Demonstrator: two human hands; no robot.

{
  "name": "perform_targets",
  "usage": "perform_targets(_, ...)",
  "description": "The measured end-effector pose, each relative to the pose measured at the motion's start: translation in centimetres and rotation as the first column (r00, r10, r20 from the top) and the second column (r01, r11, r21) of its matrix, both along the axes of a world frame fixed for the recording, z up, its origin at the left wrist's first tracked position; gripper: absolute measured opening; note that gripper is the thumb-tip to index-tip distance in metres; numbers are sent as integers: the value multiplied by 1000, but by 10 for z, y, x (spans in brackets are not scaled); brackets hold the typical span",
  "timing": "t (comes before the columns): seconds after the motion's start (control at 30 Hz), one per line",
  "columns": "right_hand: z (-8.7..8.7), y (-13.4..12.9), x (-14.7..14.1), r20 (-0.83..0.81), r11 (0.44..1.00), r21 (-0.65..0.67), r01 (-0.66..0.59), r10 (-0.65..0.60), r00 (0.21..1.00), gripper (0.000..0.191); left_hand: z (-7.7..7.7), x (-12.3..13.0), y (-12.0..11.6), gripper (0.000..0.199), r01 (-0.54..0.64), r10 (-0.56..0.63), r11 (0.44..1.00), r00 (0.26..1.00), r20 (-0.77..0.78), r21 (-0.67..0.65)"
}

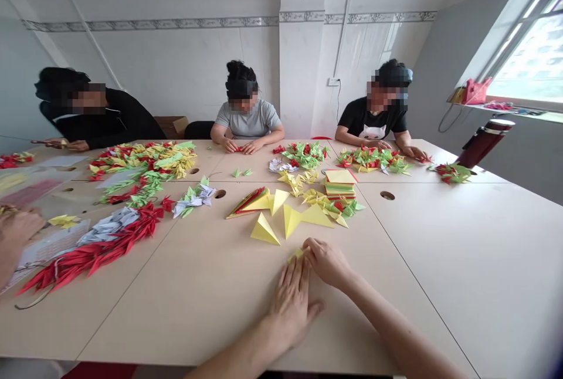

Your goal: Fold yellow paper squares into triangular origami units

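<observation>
A small folded piece of yellow paper [296,254] lies on the table in front of me, partly covered by both hands. My left hand [294,303] rests flat, its fingers stretched out and the tips on the paper. With curled fingers, my right hand [326,260] grips the paper's right edge beside those fingertips; the exact grip is partly hidden. Just beyond my hands are several folded yellow paper pieces [264,230]. A bundle of red and yellow folded papers [247,203] and a stack of square coloured paper [340,184] lie farther back.
Folded-paper heaps [145,159] and a long red row [101,244] occupy the left side. Three people sit across the table [440,238]; another person's hand [20,229] is at the left edge. A dark red flask [486,143] stands at the far right.
</observation>
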State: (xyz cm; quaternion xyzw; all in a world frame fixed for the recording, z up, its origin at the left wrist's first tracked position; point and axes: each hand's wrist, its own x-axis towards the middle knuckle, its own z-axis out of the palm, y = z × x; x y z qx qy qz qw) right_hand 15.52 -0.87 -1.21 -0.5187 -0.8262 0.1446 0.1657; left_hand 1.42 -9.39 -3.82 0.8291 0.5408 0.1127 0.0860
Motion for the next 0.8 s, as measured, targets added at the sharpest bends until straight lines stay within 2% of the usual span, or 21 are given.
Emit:
perform_targets(0.07, -1, -9, 4, 37, 995, 93, 46, -50, 998, 25, -1, -2, -5, 72, 47, -47, 999, 999, -27, -17)
perform_targets(0.13, -1, -23, 7, 43, 982, 182, 44, -53, 998, 29, 1, -3, -5, 72, 30, -32, 999, 998, -62, -41)
perform_targets(0.23, -4, -49, 6, -40, 971, 225, -81, 93, 995, 38, 3, -2, -2, 68, 11, -13, 1000, 996, -90, -17)
perform_targets(0.3, -8, -63, 5, -33, 959, 218, -183, 194, 980, 49, 4, -2, -1, 65, 20, -18, 1000, 995, -98, 18)
perform_targets(0.47, -18, -71, 9, 38, 972, 162, -171, 167, 985, 75, 8, -8, -1, 73, 40, -34, 998, 994, -103, 55)
perform_targets(0.63, -15, -69, 10, 111, 978, 109, -179, 167, 980, 85, 12, -22, 1, 79, 24, -17, 998, 991, -134, 51)
perform_targets(0.8, -12, -70, 8, 116, 982, 98, -164, 153, 981, 84, 1, -27, -1, 88, -53, 66, 993, 991, -118, 104)
